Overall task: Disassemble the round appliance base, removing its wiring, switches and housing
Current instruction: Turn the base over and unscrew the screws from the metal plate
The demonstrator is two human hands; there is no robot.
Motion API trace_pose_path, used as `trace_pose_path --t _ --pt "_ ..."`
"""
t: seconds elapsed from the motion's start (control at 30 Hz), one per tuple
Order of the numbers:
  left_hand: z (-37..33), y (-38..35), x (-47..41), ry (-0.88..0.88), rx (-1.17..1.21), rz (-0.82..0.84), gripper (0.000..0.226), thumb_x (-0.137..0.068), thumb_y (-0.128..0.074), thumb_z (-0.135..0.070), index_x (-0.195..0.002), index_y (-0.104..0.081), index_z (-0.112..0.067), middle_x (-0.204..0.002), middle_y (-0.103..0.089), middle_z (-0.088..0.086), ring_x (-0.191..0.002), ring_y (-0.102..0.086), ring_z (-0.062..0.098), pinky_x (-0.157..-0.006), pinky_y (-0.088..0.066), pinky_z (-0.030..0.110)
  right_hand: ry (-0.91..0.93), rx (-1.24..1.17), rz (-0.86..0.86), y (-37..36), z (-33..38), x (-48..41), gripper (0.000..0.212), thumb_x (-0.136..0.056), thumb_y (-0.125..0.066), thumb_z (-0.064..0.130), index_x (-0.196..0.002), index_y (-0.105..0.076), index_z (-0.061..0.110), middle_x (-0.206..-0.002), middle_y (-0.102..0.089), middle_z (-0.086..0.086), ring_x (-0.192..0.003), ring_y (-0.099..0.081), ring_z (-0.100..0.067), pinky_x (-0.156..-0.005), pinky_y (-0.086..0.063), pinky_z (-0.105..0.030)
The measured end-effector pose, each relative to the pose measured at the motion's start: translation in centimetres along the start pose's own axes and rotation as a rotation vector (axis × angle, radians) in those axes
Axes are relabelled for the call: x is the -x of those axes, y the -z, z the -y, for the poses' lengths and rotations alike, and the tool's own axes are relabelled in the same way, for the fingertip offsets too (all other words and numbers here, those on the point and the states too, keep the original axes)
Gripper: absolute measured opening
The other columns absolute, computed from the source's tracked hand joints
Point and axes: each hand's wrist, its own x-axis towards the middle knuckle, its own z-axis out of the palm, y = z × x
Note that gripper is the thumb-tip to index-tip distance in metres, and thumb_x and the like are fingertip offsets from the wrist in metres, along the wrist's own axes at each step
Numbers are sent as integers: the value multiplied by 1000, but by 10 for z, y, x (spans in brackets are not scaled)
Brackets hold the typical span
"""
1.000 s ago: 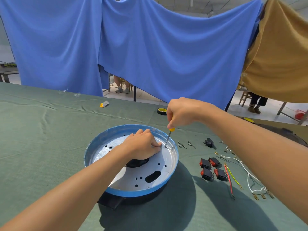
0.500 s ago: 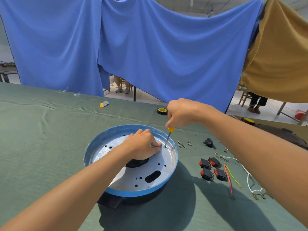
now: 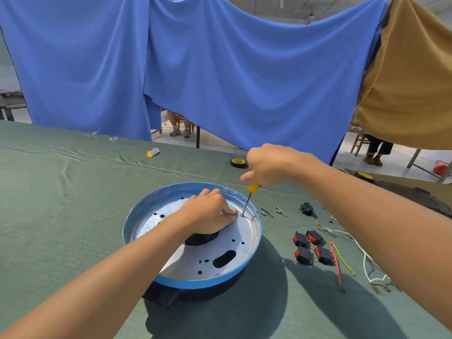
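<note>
**Screwdriver tip down in the base's far right side**

The round appliance base (image 3: 195, 283) sits at the centre of the frame on the green-clothed worktop (image 3: 61, 204). Its blue rim faces up around a silver plate. A black tab (image 3: 161, 296) juts from under it toward the lower left. The plate's oblong slot (image 3: 224, 258) has its long axis running from lower left to upper right.

The right hand (image 3: 269, 165) is closed around the yellow handle of one screwdriver (image 3: 247, 203). The shaft stands nearly upright, with the handle leaning to the upper right. The tip points down and left onto the plate just inside the far right rim.

The left hand (image 3: 208, 211) rests knuckles-up on the plate over the black centre hub. Its curled fingertips are just beside the tip (whether they pinch anything, I cannot tell).

To the right, a band of cloth separates the rim from the loose parts:
- four red-and-black rocker switches (image 3: 310, 247) in a two-by-two cluster
- one red wire (image 3: 336, 263) beside them
- one yellow-green wire (image 3: 343, 259)
- white wires (image 3: 364, 258), too tangled to count
- a few small metal pieces (image 3: 266, 212) near the upper right rim
- one small black part (image 3: 307, 208) beyond them

One roll of black tape (image 3: 238, 162) lies behind the right hand, near the worktop's far edge. Blue drapes (image 3: 220, 69) and a tan drape (image 3: 411, 81) hang behind that edge. Left of the base, the cloth runs on to the frame's edge.
</note>
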Motion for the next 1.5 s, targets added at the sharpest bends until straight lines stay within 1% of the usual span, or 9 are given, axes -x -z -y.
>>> trace_pose_path --t 0.2,0.3,0.43,0.6,0.77,0.93,1.07,1.23,1.5 --pt "-1 -1 1 11 23 -10 32 -98 -43 -51 -116 -69 -41 -128 -46 -2 -121 -36 24 -89 -31 37 39 -134 34 -1 4 1 24 -79 -63 26 -95 -66 8 -92 -65 -14 -72 -48 -20 -59 -38 -29" --pt "-1 -1 1 10 23 -9 33 -98 -44 -51 -118 -68 -41 -129 -46 -2 -122 -36 24 -94 -33 39 -24 -64 -24 -2 2 -1 45 -90 -51 55 -71 -52 16 -71 -54 -2 -65 -48 -19 -54 -32 -29" --pt "-2 0 1 9 24 -4 32 -99 -44 -50 -119 -67 -41 -130 -45 -2 -122 -36 25 -96 -34 40 -28 -117 -41 -3 2 0 27 -89 -55 29 -73 -55 7 -67 -49 -8 -69 -44 -25 -56 -32 -29" --pt "-1 1 1 7 19 -4 32 -99 -45 -50 -121 -67 -41 -130 -45 -2 -123 -36 24 -96 -34 40 13 -241 -7 -2 2 2 33 -83 -59 25 -106 -65 2 -106 -64 -20 -76 -51 -27 -62 -43 -35" --pt "-1 0 1 6 19 -5 33 -99 -44 -50 -120 -67 -41 -130 -45 -3 -123 -36 23 -96 -34 40 -64 -152 -60 -6 -1 -3 49 -93 -48 55 -69 -52 13 -66 -50 -3 -64 -46 -20 -54 -33 -30" --pt "0 0 0 1 16 -4 33 -98 -45 -50 -122 -66 -40 -130 -46 -3 -122 -37 23 -96 -35 40 -26 -248 -10 -3 2 0 31 -85 -58 20 -109 -66 2 -108 -65 -21 -72 -42 -21 -62 -35 -31" --pt "0 -1 0 4 10 -6 33 -98 -44 -51 -121 -66 -41 -130 -46 -3 -121 -37 23 -93 -33 38 10 -267 72 3 -1 0 21 -85 -63 28 -100 -69 14 -96 -67 -8 -78 -58 -22 -59 -46 -28" --pt "0 -2 0 6 26 -10 32 -98 -44 -50 -119 -67 -42 -129 -46 -3 -123 -36 23 -95 -33 39 -61 -175 -47 -3 -1 -2 57 -90 -51 61 -61 -48 12 -60 -45 0 -55 -42 -18 -50 -30 -28" --pt "-1 0 0 10 21 0 34 -98 -44 -50 -124 -64 -41 -131 -45 -4 -124 -36 22 -93 -31 37 -4 -207 46 0 0 2 21 -82 -61 22 -94 -70 7 -85 -68 -11 -70 -50 -21 -60 -41 -31"
